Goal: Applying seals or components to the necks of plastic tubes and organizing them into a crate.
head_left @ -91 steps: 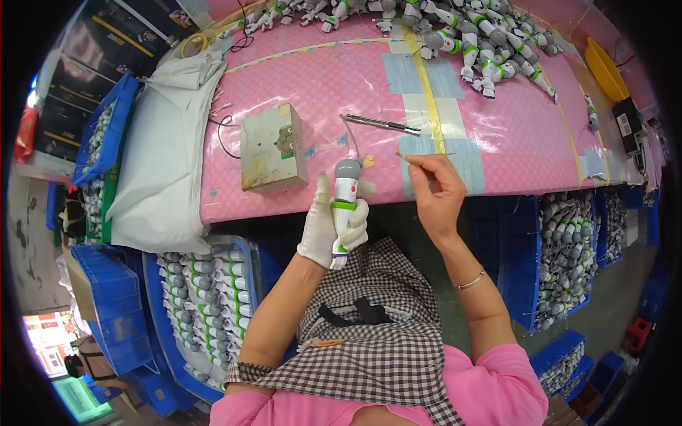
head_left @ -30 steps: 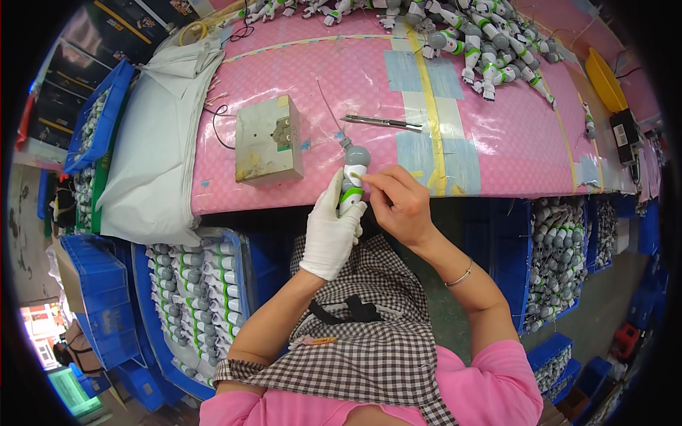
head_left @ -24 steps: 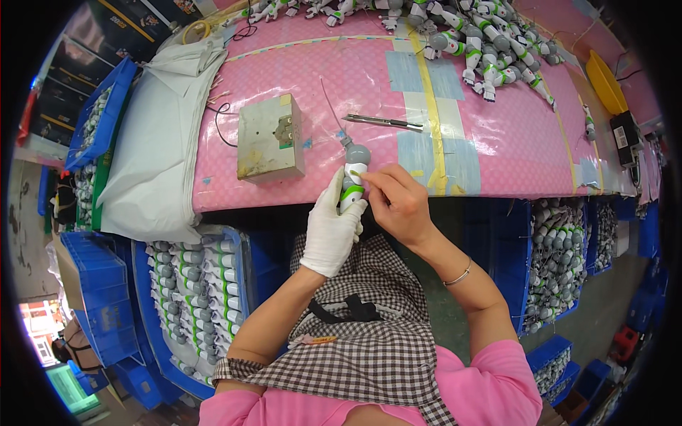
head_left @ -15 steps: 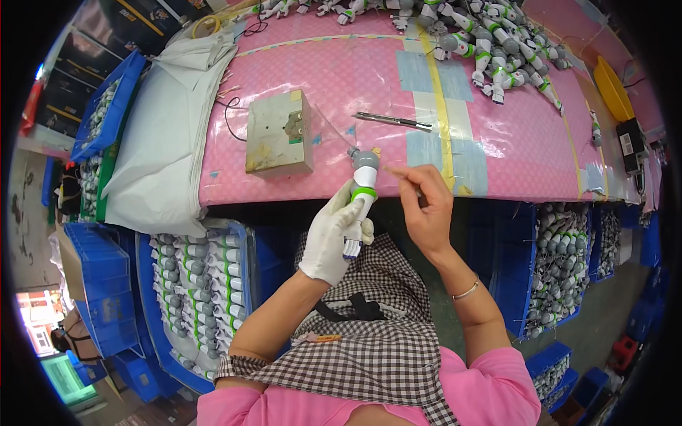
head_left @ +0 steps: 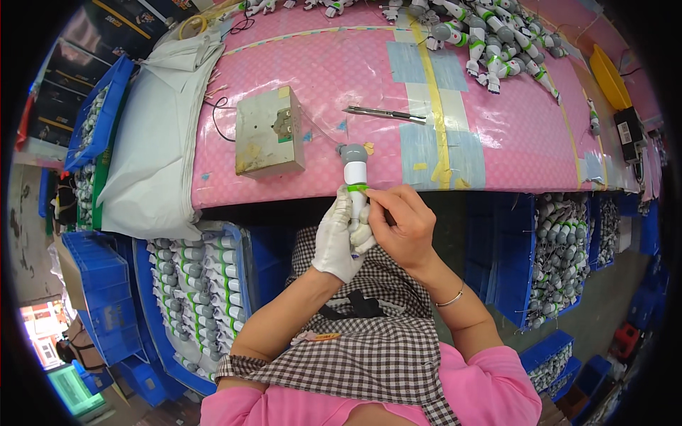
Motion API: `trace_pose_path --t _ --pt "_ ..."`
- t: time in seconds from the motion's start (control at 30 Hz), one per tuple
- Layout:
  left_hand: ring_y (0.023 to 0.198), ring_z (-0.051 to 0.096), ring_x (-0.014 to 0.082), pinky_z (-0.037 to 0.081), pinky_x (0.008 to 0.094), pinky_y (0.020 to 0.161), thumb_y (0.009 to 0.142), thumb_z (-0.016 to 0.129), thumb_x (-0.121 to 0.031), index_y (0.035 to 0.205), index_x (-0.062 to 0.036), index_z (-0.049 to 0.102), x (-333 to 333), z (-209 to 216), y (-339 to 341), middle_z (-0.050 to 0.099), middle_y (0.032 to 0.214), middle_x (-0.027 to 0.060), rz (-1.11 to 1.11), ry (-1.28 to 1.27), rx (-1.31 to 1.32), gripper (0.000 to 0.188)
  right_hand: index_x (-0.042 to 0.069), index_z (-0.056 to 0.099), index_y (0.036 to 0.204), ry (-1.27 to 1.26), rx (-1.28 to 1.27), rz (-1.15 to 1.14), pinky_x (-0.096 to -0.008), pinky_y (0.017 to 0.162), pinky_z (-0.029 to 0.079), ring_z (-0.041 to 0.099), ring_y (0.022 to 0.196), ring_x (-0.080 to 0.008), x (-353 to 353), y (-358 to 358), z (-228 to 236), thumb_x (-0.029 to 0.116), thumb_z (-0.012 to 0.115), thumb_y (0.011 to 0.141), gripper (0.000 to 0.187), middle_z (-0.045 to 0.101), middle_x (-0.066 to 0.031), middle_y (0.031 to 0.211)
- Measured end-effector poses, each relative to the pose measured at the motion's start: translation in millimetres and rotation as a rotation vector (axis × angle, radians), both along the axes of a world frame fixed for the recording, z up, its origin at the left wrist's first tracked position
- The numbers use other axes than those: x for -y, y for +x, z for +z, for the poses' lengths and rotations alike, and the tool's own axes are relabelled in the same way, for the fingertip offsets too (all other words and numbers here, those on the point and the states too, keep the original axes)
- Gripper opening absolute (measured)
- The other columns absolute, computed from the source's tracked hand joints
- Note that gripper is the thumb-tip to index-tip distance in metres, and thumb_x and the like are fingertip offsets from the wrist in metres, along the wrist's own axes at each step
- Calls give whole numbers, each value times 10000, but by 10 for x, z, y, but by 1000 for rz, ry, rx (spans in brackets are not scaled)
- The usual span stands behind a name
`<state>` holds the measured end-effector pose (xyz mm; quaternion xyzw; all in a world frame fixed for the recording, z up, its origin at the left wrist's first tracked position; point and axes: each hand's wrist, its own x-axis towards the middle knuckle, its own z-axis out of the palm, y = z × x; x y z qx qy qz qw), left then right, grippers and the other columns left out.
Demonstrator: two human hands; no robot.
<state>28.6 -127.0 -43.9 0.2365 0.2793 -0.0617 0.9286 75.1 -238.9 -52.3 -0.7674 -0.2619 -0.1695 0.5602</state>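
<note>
A toy robot arm (head_left: 355,172), white with grey joints and a bright green band, stands nearly upright just off the table's front edge, its grey ball end pointing away from me. My left hand (head_left: 335,245), in a white glove, is closed round its lower part and hides much of the toy's hand. The bare fingertips of my right hand (head_left: 406,226) are pinched together against the side of the arm at the green band. Whatever they may hold is too small to make out. A thin wire runs from near the grey end toward a metal box (head_left: 264,135).
A pen-like tool (head_left: 386,114) lies on the pink-covered table (head_left: 334,78). Similar toy arms (head_left: 490,46) are heaped at the far right. Blue crates of them stand below, left (head_left: 245,263) and right (head_left: 508,270). White sheeting (head_left: 153,135) drapes the table's left side.
My right hand has come left and down, from beside the toy arm to touching its green band. The toy arm has turned more upright in my left hand.
</note>
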Motion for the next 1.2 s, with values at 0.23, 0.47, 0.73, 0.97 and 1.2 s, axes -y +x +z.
trace_pose_path --t 0.23,0.47,0.73,0.97,1.2 --pt "400 283 46 234 202 360 1012 352 -392 994 -86 492 -8 -26 -19 478 687 -4 -26 30 19 337 3 685 908 -49 29 -16 -239 476 459 573 544 -150 9 -30 -27 -83 669 710 216 593 -84 729" --pt "399 285 46 243 201 358 1013 358 -385 994 -88 492 -9 21 24 473 683 -7 -14 45 14 326 -1 686 897 -27 20 -32 -241 473 454 570 537 -144 -34 8 -9 -84 666 704 211 596 -81 724" --pt "401 293 47 240 199 357 1018 354 -365 1007 -91 494 -3 -28 -6 469 673 -7 -31 32 55 307 -3 686 895 -39 22 -22 -243 471 454 570 532 -144 -10 -26 -29 -76 663 712 199 595 -80 715" --pt "395 286 46 229 202 353 1018 357 -358 1025 -90 504 7 -47 12 472 677 -5 3 66 23 306 -3 685 896 -57 35 -29 -246 470 460 577 538 -139 -11 -13 -36 -79 663 712 200 599 -81 729" --pt "390 281 48 228 206 352 1016 355 -373 1024 -86 498 -13 -70 9 481 682 1 -8 63 33 320 -6 682 897 -35 43 -36 -247 474 466 581 545 -146 -16 -10 -75 -82 665 711 201 604 -86 735"
